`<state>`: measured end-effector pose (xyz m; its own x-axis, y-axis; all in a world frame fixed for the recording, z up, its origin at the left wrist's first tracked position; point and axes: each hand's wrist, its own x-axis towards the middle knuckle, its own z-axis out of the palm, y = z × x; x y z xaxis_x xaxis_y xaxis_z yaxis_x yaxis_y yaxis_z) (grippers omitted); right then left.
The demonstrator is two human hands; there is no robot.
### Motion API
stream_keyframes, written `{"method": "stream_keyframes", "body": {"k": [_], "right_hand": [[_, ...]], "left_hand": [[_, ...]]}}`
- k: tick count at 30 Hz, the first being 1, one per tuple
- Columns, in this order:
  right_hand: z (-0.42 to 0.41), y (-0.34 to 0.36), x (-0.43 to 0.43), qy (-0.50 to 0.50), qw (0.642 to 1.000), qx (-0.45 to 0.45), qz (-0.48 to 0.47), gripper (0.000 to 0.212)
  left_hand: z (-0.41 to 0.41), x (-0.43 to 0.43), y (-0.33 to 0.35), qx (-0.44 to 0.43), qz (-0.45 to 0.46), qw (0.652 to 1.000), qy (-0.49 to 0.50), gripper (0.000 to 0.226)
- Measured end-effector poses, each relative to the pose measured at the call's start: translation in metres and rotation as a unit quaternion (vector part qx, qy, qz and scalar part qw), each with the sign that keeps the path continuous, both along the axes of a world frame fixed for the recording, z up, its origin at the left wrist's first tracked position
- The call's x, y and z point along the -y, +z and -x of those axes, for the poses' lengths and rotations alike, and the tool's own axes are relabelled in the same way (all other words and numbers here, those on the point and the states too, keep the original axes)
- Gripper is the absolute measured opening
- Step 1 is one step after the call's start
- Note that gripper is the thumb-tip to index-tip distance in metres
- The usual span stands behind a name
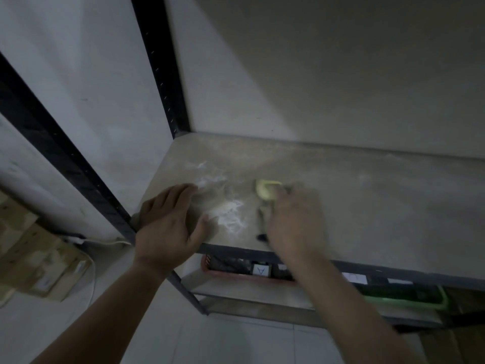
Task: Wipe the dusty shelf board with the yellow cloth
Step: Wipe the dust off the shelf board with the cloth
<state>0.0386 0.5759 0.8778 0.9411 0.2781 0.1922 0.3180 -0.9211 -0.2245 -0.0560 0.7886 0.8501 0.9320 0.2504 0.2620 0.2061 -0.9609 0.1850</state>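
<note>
The left hand [168, 222] lay flat on the shelf board [367, 206] at its front left corner, with the fingers straight and close together and the thumb spread aside. The right hand [294, 219] was blurred and rested near the front edge, on top of the yellow cloth [266, 190]. A bunched end of the cloth showed past the fingers, toward the back edge. I could not tell whether these fingers curled around the cloth or pressed it flat. Patches of white dust [231, 214] lay between the two hands.
</note>
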Motion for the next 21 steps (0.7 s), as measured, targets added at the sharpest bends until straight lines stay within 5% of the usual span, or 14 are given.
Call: {"method": "stream_keyframes", "body": {"k": [6,10,15,18,21], "right_hand": [[-0.007,0.02,-0.028,0.115,0.973,-0.119,-0.159,0.037],[-0.059,0.025,0.065,-0.019,0.997,0.02,-0.07,0.038],[-0.153,0.02,0.177,-0.154,0.987,-0.048,-0.012,0.042],[-0.157,0.005,0.164,-0.178,0.982,-0.042,0.04,0.039],[-0.112,0.001,0.085,-0.119,0.992,-0.022,-0.034,0.033]], "left_hand": [[0.001,0.0,0.001,0.002,0.013,1.0,-0.005,0.07],[0.003,0.001,0.001,0.009,0.01,1.0,-0.003,0.069],[0.001,0.002,0.001,0.014,-0.003,1.0,-0.006,0.069],[-0.001,0.001,-0.001,0.011,-0.01,1.0,-0.007,0.069],[-0.002,0.0,-0.003,0.011,-0.011,1.0,-0.004,0.068]]}}
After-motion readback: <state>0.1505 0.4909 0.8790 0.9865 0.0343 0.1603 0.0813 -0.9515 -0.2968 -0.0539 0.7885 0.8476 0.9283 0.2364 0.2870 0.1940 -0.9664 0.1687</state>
